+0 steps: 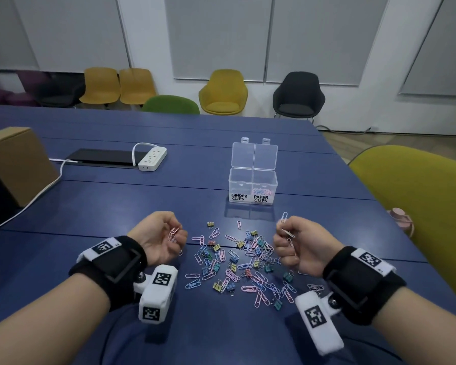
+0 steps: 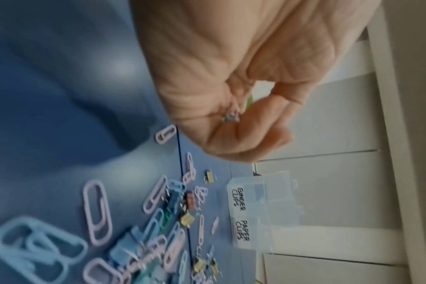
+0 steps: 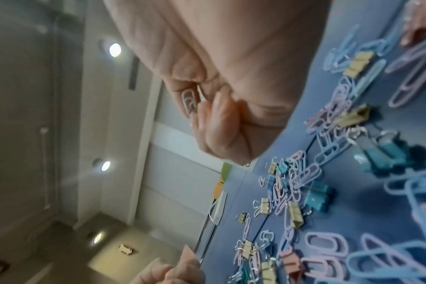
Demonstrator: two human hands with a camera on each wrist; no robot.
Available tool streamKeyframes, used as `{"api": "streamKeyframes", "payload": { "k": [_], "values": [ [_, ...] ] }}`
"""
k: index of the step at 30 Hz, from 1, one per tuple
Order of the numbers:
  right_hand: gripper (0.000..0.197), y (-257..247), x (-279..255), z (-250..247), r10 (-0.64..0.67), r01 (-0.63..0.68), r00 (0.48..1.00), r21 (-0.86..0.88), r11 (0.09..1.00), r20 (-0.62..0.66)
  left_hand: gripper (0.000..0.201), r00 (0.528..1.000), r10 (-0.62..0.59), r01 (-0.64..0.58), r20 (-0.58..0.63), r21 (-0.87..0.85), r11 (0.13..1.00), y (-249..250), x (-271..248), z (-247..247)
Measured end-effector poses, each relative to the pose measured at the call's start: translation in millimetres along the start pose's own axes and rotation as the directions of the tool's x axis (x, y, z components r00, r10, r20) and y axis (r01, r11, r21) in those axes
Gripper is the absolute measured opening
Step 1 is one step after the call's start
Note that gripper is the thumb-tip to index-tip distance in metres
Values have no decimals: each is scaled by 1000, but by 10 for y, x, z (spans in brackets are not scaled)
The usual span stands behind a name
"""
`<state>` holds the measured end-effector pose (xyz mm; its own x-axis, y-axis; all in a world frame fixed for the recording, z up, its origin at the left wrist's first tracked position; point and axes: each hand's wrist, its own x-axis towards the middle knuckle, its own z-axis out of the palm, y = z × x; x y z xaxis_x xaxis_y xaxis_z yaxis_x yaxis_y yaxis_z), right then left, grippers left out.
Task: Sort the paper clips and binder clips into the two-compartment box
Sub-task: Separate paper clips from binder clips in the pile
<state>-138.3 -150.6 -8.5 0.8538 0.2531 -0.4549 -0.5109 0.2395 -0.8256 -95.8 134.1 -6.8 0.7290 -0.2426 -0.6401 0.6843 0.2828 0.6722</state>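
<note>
A pile of pastel paper clips and small binder clips (image 1: 237,262) is scattered on the blue table (image 1: 116,206) between my hands. My left hand (image 1: 166,238) is curled at the pile's left and holds a few pink paper clips (image 1: 173,233). My right hand (image 1: 287,241), at the pile's right, grips several pale paper clips (image 1: 284,219) that stick up from the fist. In the right wrist view one white paper clip (image 3: 189,101) lies against the fingers (image 3: 216,119). The clear two-compartment box (image 1: 252,187) stands open behind the pile; paper clips lie in its right compartment, labelled PAPER CLIPS.
A white power strip (image 1: 152,158) with its cable and a black flat device (image 1: 103,156) lie at the back left, beside a cardboard box (image 1: 13,162). A yellow-green chair (image 1: 419,206) stands at the right edge, with a pink object (image 1: 402,217) beside it.
</note>
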Motion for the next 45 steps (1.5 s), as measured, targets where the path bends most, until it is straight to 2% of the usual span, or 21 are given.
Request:
{"api": "streamKeyframes", "payload": {
  "k": [2, 5, 8, 10, 12, 14, 17, 19, 20, 21, 23, 24, 25, 27, 30, 33, 34, 38, 40, 43, 45],
  "values": [
    [20, 7, -3, -15, -31, 22, 998, 145, 989, 62, 8, 999, 44, -44, 2, -63, 997, -19, 23, 45],
    [13, 14, 9, -10, -87, 56, 988, 219, 974, 131, 16, 998, 59, -59, 8, -34, 998, -18, 83, 115],
    [22, 8, 56, -15, -66, 35, 987, 201, 979, 147, 18, 998, 57, -57, 5, 142, 988, -18, 122, 225],
    [35, 2, 96, -14, -18, 8, 994, 92, 996, 105, 19, 998, 63, -53, -17, 345, 937, -26, 152, 310],
    [40, 0, 142, -37, 15, -11, 999, -121, 993, 32, 20, 994, 101, -51, -46, 618, 784, -24, 185, 405],
    [36, -12, 174, -90, 43, -43, 999, -369, 928, -8, 19, 993, 111, -26, -47, 816, 577, 7, 204, 508],
    [32, -92, 227, -206, 45, -68, 998, -680, 730, -51, 20, 992, 122, -24, -19, 939, 342, 159, 285, 705],
    [33, -224, 281, -256, -5, -70, 996, -815, 575, -89, 25, 989, 148, -55, 20, 969, 241, 317, 376, 903],
    [32, -309, 318, -271, -33, -66, 995, -841, 537, -99, 28, 987, 153, -90, 51, 961, 263, 399, 420, 1036],
    [32, -407, 357, -275, -68, -51, 992, -850, 524, -102, 29, 983, 157, -143, 91, 918, 369, 477, 471, 1166],
    [33, -616, 468, -274, -186, 16, 978, -855, 518, -95, 31, 968, 207, -246, 143, 714, 656, 625, 582, 1427],
    [34, -726, 539, -267, -270, 64, 958, -850, 523, -94, 32, 957, 250, -289, 149, 594, 751, 688, 626, 1562],
    [35, -831, 629, -266, -362, 119, 926, -828, 548, -107, 34, 943, 299, -333, 146, 473, 816, 739, 697, 1683],
    [36, -1025, 853, -270, -516, 230, 841, -752, 617, -166, 37, 912, 395, -410, 114, 315, 856, 819, 878, 1858],
    [30, -1234, 1173, -257, -659, 358, 721, -701, 617, -212, 41, 888, 455, -451, 62, 305, 839, 852, 1159, 1928],
    [30, -1339, 1399, -216, -698, 417, 676, -658, 627, -237, 41, 878, 476, -447, 43, 431, 784, 830, 1332, 1866],
    [31, -1350, 1451, -189, -688, 439, 686, -617, 653, -239, 41, 864, 502, -458, 40, 479, 749, 827, 1353, 1826],
    [34, -1297, 1572, -95, -600, 467, 786, -493, 734, -148, 35, 775, 627, -551, 76, 568, 612, 857, 1255, 1585],
    [34, -1258, 1560, -112, -589, 456, 794, -494, 740, -149, 26, 741, 664, -574, 106, 613, 543, 871, 1127, 1439],
    [26, -1212, 1407, -195, -596, 441, 777, -500, 745, -203, 11, 699, 695, -574, 167, 712, 405, 862, 936, 1153],
    [20, -1163, 1204, -270, -596, 423, 777, -533, 733, -203, 9, 728, 657, -534, 195, 763, 365, 828, 801, 933]
  ]
}}
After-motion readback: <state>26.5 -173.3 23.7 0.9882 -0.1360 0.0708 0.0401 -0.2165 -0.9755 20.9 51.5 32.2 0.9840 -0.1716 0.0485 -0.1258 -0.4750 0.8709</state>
